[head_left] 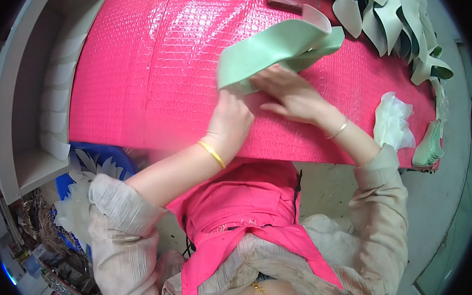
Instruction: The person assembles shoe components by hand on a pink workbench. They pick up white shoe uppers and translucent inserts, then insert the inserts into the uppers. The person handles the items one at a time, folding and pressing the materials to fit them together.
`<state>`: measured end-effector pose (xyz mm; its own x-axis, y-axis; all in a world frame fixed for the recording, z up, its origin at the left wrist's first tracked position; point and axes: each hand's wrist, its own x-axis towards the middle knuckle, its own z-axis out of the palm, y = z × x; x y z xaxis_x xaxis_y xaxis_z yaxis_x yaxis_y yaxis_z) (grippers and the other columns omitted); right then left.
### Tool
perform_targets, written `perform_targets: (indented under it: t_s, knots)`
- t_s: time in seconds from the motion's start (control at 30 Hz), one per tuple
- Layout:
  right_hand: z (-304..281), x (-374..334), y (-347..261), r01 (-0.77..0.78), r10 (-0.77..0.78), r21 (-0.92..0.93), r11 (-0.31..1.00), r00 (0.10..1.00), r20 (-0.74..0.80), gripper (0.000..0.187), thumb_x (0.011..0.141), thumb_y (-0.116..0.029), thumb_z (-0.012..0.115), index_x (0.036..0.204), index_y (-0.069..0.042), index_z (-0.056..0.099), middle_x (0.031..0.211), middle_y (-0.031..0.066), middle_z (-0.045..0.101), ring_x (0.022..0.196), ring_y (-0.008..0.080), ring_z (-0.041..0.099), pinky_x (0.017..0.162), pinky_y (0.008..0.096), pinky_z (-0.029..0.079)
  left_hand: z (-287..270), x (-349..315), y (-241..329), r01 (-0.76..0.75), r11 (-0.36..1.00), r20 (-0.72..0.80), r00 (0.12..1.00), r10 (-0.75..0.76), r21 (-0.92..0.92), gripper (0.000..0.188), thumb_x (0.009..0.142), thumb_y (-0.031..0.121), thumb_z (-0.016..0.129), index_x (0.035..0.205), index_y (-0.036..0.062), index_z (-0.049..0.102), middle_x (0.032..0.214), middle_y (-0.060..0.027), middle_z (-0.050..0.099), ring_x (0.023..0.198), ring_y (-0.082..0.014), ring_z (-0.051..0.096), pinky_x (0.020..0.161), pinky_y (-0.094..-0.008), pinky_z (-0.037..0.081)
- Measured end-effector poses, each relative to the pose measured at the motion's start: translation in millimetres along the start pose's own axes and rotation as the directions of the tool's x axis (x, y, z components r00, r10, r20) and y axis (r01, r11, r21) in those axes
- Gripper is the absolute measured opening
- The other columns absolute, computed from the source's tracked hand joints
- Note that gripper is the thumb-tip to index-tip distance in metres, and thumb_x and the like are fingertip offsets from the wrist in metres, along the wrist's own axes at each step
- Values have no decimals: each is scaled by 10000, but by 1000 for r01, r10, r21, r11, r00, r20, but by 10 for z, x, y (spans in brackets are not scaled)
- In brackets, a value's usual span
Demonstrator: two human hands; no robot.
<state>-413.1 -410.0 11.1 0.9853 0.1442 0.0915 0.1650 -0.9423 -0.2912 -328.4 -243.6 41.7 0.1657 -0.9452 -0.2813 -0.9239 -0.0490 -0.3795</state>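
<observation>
A mint-green shoe upper (262, 51), a smooth, curved band of leather-like sheet, is held just above the pink table cover. My left hand (230, 115) is closed on its lower left end, fingers curled inward. My right hand (289, 93) is stretched out, slightly smeared by motion, with its fingertips against the lower edge of the upper and its thumb apart. The tips of those fingers are partly blurred. At the far right hang several more pale green uppers (387, 16) in an overlapping row.
The table's quilted, glossy pink cover (118, 84) bears a crumpled whitish translucent plastic bag (393, 119) and a small stack of green pieces (429, 145) by the right corner. A dark red block (285, 1) lies at the back. On the left stand a grey shelf box (14, 101) and a blue bin (107, 155).
</observation>
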Motion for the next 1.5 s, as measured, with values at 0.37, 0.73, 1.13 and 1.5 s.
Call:
perform_targets:
  t_s: [0.37, 0.73, 1.13, 1.5]
  knots:
    - [-118, 171, -179, 119, -176, -316, 941, 972, -157, 207, 700, -111, 533, 887, -83, 618, 932, 25, 614, 878, 183, 535, 799, 309, 388, 103, -97, -253, -89, 989, -533, 846, 14, -115, 254, 724, 84, 490, 921, -69, 536, 916, -222, 584, 890, -287, 584, 859, -369, 433]
    - [-601, -341, -798, 320, 283, -684, 655, 736, 615, 134, 694, -164, 562, 713, -152, 693, 720, -7, 640, 775, 141, 550, 816, 285, 339, 432, -133, 155, -277, 693, -555, 805, -211, -666, 372, 779, 143, 562, 1100, -36, 507, 1150, -174, 510, 1082, -294, 485, 943, -365, 384]
    - [-486, -246, -781, 305, 277, -718, 626, 773, 570, 132, 714, -170, 565, 717, -150, 695, 690, 11, 643, 799, 158, 576, 938, 329, 311, 199, 33, 553, -84, 812, -416, 886, -203, -577, 654, 719, 399, 608, 1176, -43, 454, 1229, -167, 451, 1198, -309, 367, 1018, -423, 251]
    - [-696, -56, -714, 336, 123, -563, 755, 771, 625, 88, 674, -138, 553, 627, -113, 624, 646, 28, 597, 701, 153, 569, 820, 285, 368, 329, 166, 569, -335, 626, -578, 782, -232, -705, 513, 749, 279, 592, 1164, 3, 472, 1228, -156, 462, 1179, -254, 409, 1004, -422, 292]
